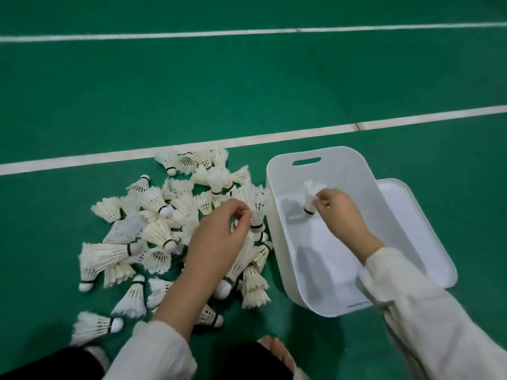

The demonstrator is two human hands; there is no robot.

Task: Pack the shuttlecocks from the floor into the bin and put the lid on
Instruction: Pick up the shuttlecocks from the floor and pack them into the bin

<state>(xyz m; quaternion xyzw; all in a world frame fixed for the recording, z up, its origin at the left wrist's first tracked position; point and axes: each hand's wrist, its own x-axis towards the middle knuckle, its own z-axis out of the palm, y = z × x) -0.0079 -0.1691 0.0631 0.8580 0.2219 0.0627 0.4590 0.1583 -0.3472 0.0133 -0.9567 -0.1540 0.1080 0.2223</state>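
Dozens of shuttlecocks [153, 231] lay heaped on the green floor [247, 91], just left of the white bin [343, 160]. The left hand [219, 237] pinched the feathers of a heap shuttlecock [256, 212] beside the bin's wall. The right hand [340, 212] gripped a second shuttlecock [310, 198] by its feathers inside the bin, cork down. The lid [428, 229] lay at the bin's right side.
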